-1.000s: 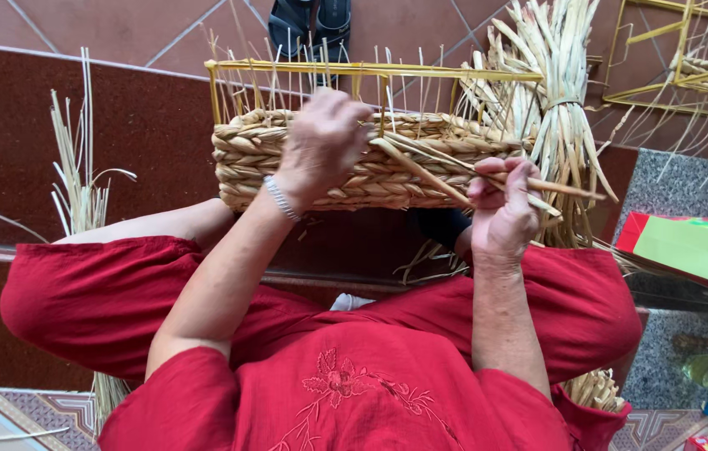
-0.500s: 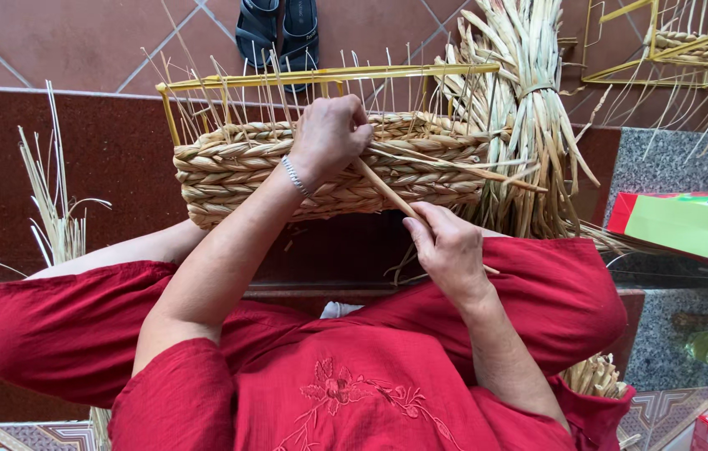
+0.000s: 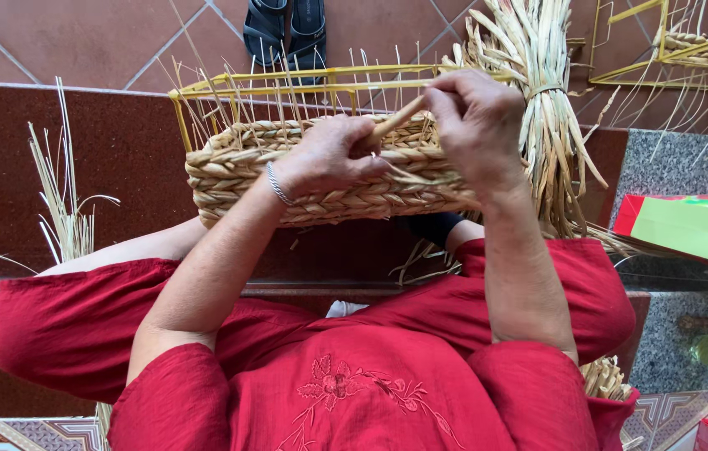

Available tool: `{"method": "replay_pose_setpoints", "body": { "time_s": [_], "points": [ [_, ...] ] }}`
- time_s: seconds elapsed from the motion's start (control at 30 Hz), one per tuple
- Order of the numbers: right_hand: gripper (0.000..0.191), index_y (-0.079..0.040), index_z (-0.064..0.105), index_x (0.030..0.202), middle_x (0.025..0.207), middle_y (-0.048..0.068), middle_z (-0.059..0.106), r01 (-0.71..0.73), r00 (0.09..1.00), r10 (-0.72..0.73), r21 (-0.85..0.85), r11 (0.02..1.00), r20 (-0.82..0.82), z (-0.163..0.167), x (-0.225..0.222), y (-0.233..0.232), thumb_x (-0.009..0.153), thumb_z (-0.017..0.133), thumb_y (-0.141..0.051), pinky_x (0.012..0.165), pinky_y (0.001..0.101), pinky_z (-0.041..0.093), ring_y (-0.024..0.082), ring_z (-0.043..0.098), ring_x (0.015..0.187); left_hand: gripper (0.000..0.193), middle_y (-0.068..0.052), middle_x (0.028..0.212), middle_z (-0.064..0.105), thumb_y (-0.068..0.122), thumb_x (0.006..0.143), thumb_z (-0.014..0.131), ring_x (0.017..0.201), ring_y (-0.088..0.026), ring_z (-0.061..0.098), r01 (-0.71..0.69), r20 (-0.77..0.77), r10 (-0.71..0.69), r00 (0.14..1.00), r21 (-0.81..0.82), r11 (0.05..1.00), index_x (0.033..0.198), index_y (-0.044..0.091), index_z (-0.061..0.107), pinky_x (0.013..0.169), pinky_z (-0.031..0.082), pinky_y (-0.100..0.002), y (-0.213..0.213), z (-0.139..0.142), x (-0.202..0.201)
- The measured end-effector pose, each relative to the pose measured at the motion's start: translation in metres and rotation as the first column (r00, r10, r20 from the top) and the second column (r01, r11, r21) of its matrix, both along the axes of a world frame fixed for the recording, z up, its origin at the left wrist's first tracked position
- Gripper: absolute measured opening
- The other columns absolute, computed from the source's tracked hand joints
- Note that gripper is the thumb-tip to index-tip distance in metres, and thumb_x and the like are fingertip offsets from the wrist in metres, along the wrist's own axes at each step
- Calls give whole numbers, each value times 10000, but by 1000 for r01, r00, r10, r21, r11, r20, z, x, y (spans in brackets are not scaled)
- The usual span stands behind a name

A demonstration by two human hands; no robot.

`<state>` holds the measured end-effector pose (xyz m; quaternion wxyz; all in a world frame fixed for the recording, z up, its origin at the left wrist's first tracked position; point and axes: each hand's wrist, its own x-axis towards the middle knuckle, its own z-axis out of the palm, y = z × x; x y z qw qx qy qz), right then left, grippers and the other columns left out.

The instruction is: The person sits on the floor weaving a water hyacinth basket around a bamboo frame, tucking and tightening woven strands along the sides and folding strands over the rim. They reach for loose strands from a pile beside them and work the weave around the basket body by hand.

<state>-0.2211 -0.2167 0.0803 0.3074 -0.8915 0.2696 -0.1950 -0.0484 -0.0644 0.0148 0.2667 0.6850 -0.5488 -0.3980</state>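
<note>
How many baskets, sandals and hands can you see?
Baskets: 2, the half-woven basket and another basket at top right
Sandals: 2, the black sandals
Hands: 2, left hand and right hand
Total: 6

Reddish tiled floor [image 3: 78, 42], dark stone step [image 3: 78, 159], daylight.
</note>
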Motion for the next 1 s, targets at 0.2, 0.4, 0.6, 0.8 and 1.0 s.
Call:
{"method": "replay_pose_setpoints", "body": {
  "time_s": [0.2, 0.4, 0.6, 0.8, 1.0],
  "points": [
    [115, -101, 743, 1065, 853, 14, 741, -121, 959, 20, -348, 930, -282, -26, -17, -10, 986, 790, -171, 600, 326, 442, 112, 626, 656, 283, -148, 978, 649, 141, 977, 722, 812, -310, 652, -211, -76, 198, 977, -444, 871, 1201, 16, 603, 724, 529, -432, 4, -12, -9],
    [455, -121, 646, 858, 631, 6, 666, -102, 956, -13, -374, 922, -292, -60, 10, 13, 836, 861, -522, 581, 379, 447, 162, 604, 562, 136, -145, 1069, 649, 12, 930, 690, 864, -293, 697, -4, 157, 121, 980, -592, 806, 1002, 40, 578, 740, 572, -378, 15, -26, -8],
    [369, -118, 622, 911, 653, 16, 660, -107, 883, 16, -167, 980, -469, -65, -7, 16, 984, 786, -441, 472, 353, 475, 165, 625, 520, 135, -113, 820, 693, 5, 979, 702, 699, -266, 710, -125, 78, 187, 979, -490, 863, 993, 37, 572, 637, 564, -374, -11, -41, -4],
    [242, -131, 722, 916, 792, 79, 696, -93, 863, -33, -222, 970, -505, -33, -46, -3, 974, 807, -350, 667, 435, 510, 254, 663, 772, 661, -83, 771, 722, 64, 858, 804, 626, -169, 674, -344, -120, 324, 939, -402, 848, 1371, 33, 389, 572, 576, -344, -22, -21, 0],
    [290, -136, 769, 1119, 1154, 92, 714, -186, 919, 50, -317, 930, -391, -2, -70, -18, 885, 838, -294, 939, 467, 440, 308, 566, 1144, 381, -50, 987, 712, 57, 1091, 670, 719, -52, 685, -392, -274, 297, 914, -417, 820, 1426, 48, 488, 567, 604, -195, 25, 31, 60]
  ]
}}
